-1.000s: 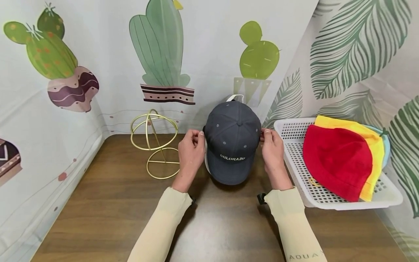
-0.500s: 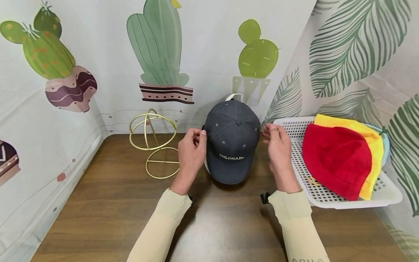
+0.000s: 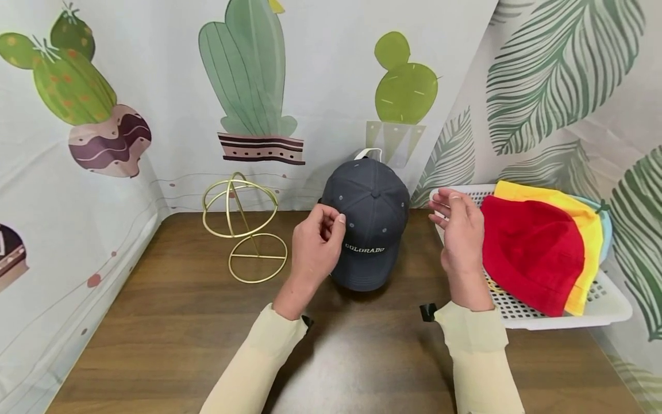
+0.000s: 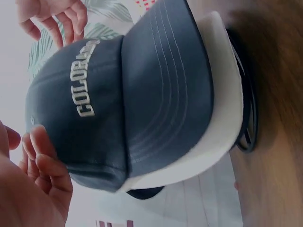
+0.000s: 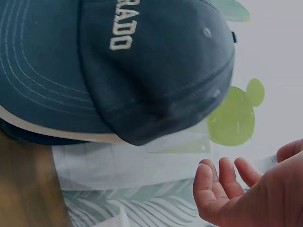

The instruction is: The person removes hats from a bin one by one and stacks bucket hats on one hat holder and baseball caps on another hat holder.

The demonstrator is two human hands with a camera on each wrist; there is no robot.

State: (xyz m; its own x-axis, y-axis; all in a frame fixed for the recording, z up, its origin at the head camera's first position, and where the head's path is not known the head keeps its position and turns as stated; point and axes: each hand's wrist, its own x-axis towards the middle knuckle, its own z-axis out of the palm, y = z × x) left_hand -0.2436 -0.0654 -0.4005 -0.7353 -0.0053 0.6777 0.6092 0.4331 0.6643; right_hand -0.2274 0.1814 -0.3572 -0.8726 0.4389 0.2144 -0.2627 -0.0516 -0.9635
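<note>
A dark blue baseball cap [image 3: 369, 190] with COLORADO lettering stands at the table's back, brim towards me. In the left wrist view a white brim [image 4: 225, 85] shows beneath it, with a dark edge lower still. My left hand [image 3: 316, 244] overlaps the cap's left front in the head view, fingers loosely bent and holding nothing. To the right of the cap, my right hand [image 3: 462, 247] is raised apart from it, fingers spread and relaxed, in front of the basket's left side.
At the right, a white plastic basket [image 3: 615, 305] holds a red bucket hat [image 3: 535, 253], a yellow hat [image 3: 592, 253] and a light blue one [image 3: 609, 227]. A gold wire stand [image 3: 243, 236] is left of the cap. Patterned cloth [image 3: 331, 86] hangs behind the wooden table [image 3: 181, 322].
My right hand has left the cap's right side and moved right towards the basket. My left hand has come off the cap's left edge, slightly forward and right. The cap has stayed put.
</note>
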